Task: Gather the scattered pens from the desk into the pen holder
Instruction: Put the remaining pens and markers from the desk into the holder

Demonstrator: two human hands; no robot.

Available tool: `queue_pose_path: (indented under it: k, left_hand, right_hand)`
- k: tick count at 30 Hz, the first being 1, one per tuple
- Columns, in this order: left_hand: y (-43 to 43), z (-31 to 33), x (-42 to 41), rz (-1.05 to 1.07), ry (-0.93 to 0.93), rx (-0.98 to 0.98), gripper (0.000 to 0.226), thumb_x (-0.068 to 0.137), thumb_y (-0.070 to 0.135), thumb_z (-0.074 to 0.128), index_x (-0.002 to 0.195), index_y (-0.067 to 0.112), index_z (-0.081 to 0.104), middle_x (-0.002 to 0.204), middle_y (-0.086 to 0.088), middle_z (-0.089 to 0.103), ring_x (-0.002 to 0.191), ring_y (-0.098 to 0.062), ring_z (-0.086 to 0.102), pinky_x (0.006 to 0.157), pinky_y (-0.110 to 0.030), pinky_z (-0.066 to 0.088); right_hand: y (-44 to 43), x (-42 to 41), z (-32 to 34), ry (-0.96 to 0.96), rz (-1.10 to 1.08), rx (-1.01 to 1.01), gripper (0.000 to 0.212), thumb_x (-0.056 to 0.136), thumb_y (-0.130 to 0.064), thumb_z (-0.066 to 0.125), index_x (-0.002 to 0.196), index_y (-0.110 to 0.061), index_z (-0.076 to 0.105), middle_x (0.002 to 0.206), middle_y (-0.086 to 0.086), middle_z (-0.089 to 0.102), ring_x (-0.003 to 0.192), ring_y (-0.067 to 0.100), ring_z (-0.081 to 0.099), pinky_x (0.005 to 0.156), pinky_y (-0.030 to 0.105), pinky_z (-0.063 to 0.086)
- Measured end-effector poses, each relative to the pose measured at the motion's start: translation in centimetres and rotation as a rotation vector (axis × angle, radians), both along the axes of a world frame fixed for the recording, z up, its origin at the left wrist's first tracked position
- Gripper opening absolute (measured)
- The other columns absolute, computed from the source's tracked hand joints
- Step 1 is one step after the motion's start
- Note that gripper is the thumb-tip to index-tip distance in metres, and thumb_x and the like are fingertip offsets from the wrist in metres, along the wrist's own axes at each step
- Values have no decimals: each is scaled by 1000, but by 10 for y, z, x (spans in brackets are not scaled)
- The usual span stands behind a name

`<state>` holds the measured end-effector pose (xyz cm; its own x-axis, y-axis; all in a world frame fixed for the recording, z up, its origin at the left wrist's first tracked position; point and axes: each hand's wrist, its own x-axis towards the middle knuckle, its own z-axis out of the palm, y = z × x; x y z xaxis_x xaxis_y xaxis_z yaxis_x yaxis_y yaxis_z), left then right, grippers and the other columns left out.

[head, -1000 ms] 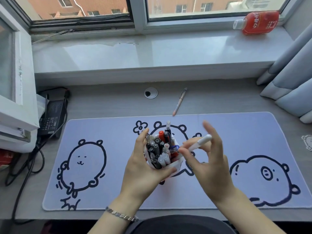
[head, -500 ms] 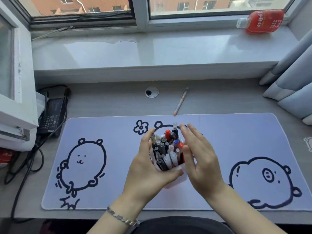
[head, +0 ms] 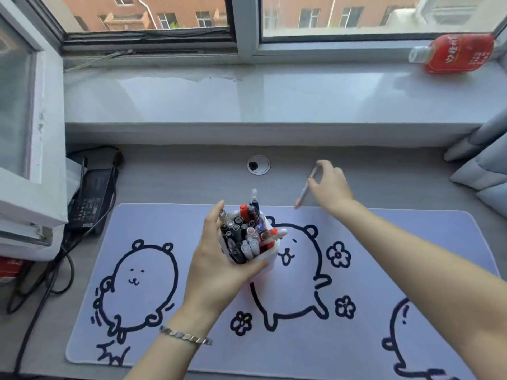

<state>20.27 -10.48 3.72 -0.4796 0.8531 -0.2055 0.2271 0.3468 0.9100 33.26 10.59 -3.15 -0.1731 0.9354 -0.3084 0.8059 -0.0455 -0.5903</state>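
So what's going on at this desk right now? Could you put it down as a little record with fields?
Left hand: wrapped around the pen holder, held over the desk mat
Holder contents: packed with pens, caps up
Right hand: stretched out to the loose pen, fingers at it
Loose pen: slanted, on the bare desk past the mat's far edge
Windowsill: red bottle
Desk, left: black power adapter

Crammed white pen holder [head: 264,263]; slanted pen [head: 304,192]

Probably home desk [head: 192,179]; windowsill [head: 247,97]
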Motion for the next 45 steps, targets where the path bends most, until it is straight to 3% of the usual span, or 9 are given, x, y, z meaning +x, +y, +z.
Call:
queue_pose_path:
  k: [5,8,14,18,25,33,38,41,45]
  left_hand:
    - [3,0,-4,-61,27,-12,94,54,22,85,125,46,28,86,62,44,88,35,43,77,7,37]
    - [5,0,-7,-48,25,-13,91,51,29,84,119,53,28,92,50,51,93,32,44,80,-4,39]
    - [8,-4,-6,-40,-16,-15,95,52,23,86,125,47,30,93,46,41,85,37,41,72,8,35]
    - [7,-2,1,-55,-44,-9,96,54,18,86,128,43,30,95,43,39,82,40,39,74,5,36]
    - [-1,3,20,-97,-71,-4,99,50,22,86,126,47,27,101,42,37,82,42,34,70,10,33]
    - [-21,14,31,-117,-20,29,101,49,21,88,126,49,28,112,34,47,91,34,42,73,8,37]
    - [-33,18,33,-132,57,31,97,51,23,87,111,66,24,100,35,52,90,29,46,79,-11,44]
    - [-40,16,35,-136,22,9,98,49,23,87,114,65,27,104,34,55,95,25,49,83,-18,49]
    - [-43,10,35,-128,4,25,96,50,18,86,112,63,28,104,32,56,94,25,50,71,1,42]
  right_hand:
    - [31,-31,-13,-235,-82,-161,66,84,-10,61,137,-3,22,131,27,42,112,42,52,82,42,47]
    - [35,-34,-20,-192,-136,-160,67,83,4,52,139,-1,16,131,26,45,111,41,53,79,42,48]
    - [5,3,17,413,-162,-162,70,86,3,46,143,-23,14,132,20,44,72,19,59,68,32,58]
    - [-64,52,77,820,-206,89,68,87,10,50,135,-31,26,92,13,56,74,19,67,61,19,56]
    - [-166,65,99,1160,-253,338,63,71,-6,68,110,-48,39,83,2,66,73,24,71,68,25,56]
    - [-184,44,69,818,250,670,55,79,-1,60,119,-33,41,99,-2,57,92,19,62,79,24,52]
    - [-196,46,56,607,197,751,33,80,-14,60,111,-21,52,108,-3,52,104,5,50,90,22,43]
    - [-194,46,57,681,174,613,19,83,-20,59,103,-21,59,117,-3,52,116,4,49,94,17,40]
    - [-195,45,61,839,180,453,17,82,-31,63,97,-24,66,105,-14,67,103,8,63,88,21,48]
